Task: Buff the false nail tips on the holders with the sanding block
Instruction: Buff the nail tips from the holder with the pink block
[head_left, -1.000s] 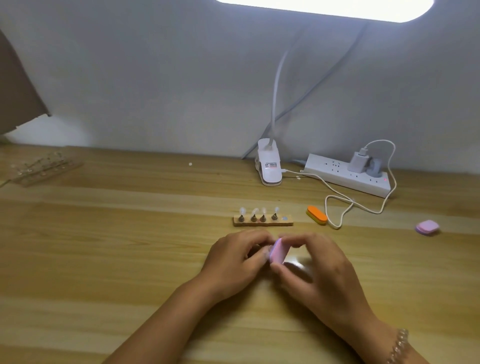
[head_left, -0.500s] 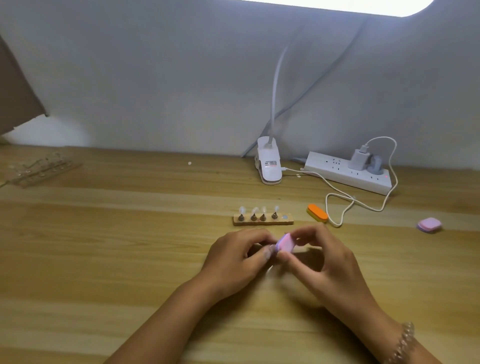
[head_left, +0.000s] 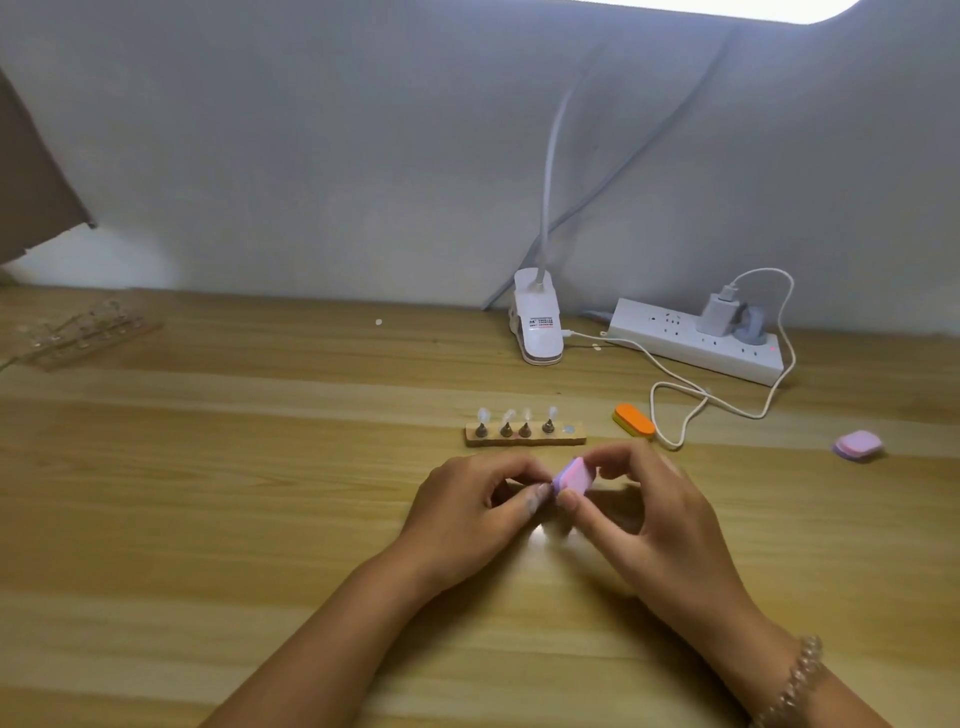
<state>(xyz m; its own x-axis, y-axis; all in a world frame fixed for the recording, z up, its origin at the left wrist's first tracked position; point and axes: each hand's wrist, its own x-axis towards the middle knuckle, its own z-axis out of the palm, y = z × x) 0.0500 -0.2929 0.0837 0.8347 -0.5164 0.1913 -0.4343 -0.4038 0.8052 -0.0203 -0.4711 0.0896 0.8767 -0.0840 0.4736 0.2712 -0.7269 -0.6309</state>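
My right hand (head_left: 660, 525) pinches a small pink sanding block (head_left: 571, 475) between thumb and fingers, just above the table. My left hand (head_left: 467, 514) has its fingers curled, with the tips pinched together against the block's left edge. They seem to hold a nail tip holder, which is hidden behind the fingers. Just beyond both hands lies a wooden base (head_left: 524, 440). Several metal holders with clear false nail tips (head_left: 506, 415) stand on it, and its rightmost spot is bare.
An orange sanding block (head_left: 634, 420) lies right of the base, beside a looped white cable (head_left: 675, 395). Another pink block (head_left: 860, 444) sits far right. A lamp clip (head_left: 540, 332) and a power strip (head_left: 691, 343) stand by the wall. At the far left is a clear rack (head_left: 78, 332).
The pink block has turned in my right hand from standing on edge to lying flatter, and has shifted a little away from me. Both hands stay together at the same spot.
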